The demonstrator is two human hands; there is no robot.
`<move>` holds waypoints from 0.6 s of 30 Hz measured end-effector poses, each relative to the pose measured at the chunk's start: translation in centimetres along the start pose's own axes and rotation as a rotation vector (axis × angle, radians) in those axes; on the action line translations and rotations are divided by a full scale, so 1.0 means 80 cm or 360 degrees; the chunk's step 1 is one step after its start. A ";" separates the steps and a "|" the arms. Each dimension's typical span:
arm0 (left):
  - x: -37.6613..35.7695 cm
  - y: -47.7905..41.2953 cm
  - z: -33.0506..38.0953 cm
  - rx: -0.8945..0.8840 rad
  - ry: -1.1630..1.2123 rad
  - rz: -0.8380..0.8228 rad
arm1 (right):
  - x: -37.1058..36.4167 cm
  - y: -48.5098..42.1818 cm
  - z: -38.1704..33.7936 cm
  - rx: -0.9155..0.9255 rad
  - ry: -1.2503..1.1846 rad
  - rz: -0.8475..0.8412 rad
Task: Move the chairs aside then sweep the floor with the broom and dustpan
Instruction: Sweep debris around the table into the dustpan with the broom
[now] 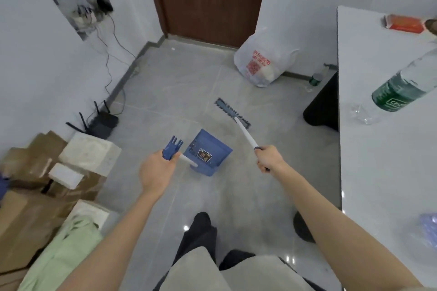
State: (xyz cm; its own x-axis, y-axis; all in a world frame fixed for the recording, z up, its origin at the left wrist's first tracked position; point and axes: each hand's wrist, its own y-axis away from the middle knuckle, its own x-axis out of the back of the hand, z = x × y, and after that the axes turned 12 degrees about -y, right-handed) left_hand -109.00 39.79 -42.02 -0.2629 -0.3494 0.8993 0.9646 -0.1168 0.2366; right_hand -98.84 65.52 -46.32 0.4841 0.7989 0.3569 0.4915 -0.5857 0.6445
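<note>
My right hand (268,158) grips the dark end of the white broom handle (246,133). The blue-grey broom head (233,113) lies flat on the grey tiled floor, ahead of the dustpan. My left hand (157,171) holds the blue comb-shaped top of the dustpan's handle (172,147). A short white shaft runs from it to the blue dustpan (208,152), which stands on the floor between my hands, just behind the broom head. No chairs are in view.
A white table (378,149) with a bottle (406,87) and a red packet fills the right; its dark legs (324,104) reach the floor. A white plastic bag (262,61) sits by the brown door (210,0). Cardboard boxes (35,186), foam blocks and a router (99,123) crowd the left wall.
</note>
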 end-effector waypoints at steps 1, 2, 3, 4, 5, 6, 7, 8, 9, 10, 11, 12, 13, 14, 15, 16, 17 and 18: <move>0.004 -0.020 0.008 -0.0025 -0.0002 -0.0017 | -0.001 -0.010 -0.009 -0.0012 0.0006 0.0037; 0.006 -0.048 0.018 -0.0055 -0.0001 -0.0045 | -0.003 -0.026 -0.021 -0.0038 -0.0006 0.0084; 0.007 -0.070 0.026 -0.0079 -0.0002 -0.0057 | -0.004 -0.037 -0.029 -0.0055 0.0007 0.0119; 0.009 -0.089 0.034 -0.0094 0.0007 -0.0070 | -0.004 -0.048 -0.035 -0.0063 0.0039 0.0147; 0.009 -0.114 0.043 -0.0106 0.0009 -0.0084 | -0.004 -0.059 -0.047 -0.0083 0.0076 0.0180; 0.009 -0.134 0.052 -0.0108 0.0016 -0.0098 | -0.003 -0.071 -0.056 -0.0095 0.0101 0.0204; 0.009 -0.153 0.060 -0.0116 0.0010 -0.0103 | -0.002 -0.082 -0.065 -0.0103 0.0127 0.0221; 0.007 -0.173 0.068 -0.0125 0.0002 -0.0105 | -0.001 -0.094 -0.074 -0.0103 0.0151 0.0232; 0.005 -0.190 0.077 -0.0133 -0.0017 -0.0106 | 0.000 -0.107 -0.083 -0.0102 0.0177 0.0238; 0.000 -0.215 0.089 -0.0149 -0.0042 -0.0107 | 0.000 -0.128 -0.095 -0.0108 0.0200 0.0244; -0.004 -0.233 0.098 -0.0167 -0.0064 -0.0104 | 0.000 -0.145 -0.105 -0.0112 0.0228 0.0245; -0.008 -0.250 0.107 -0.0189 -0.0087 -0.0102 | 0.000 -0.162 -0.115 -0.0119 0.0252 0.0242; -0.015 -0.273 0.119 -0.0192 -0.0114 -0.0105 | -0.001 -0.186 -0.127 -0.0130 0.0267 0.0242; -0.020 -0.293 0.129 -0.0189 -0.0139 -0.0105 | -0.001 -0.207 -0.139 -0.0138 0.0283 0.0239; -0.025 -0.310 0.138 -0.0196 -0.0154 -0.0112 | -0.001 -0.227 -0.152 -0.0143 0.0306 0.0225; -0.029 -0.326 0.147 -0.0201 -0.0166 -0.0120 | -0.002 -0.247 -0.164 -0.0150 0.0325 0.0204; -0.034 -0.344 0.156 -0.0195 -0.0177 -0.0127 | -0.002 -0.270 -0.179 -0.0160 0.0342 0.0175; -0.041 -0.366 0.168 -0.0181 -0.0193 -0.0132 | -0.001 -0.298 -0.196 -0.0170 0.0368 0.0149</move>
State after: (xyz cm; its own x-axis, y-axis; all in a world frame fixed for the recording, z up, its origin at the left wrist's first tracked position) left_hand -136.10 56.84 -46.92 -0.3303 -0.2203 0.9178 0.9291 -0.2473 0.2750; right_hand -121.93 81.54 -51.15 0.3400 0.7590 0.5553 0.3672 -0.6508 0.6646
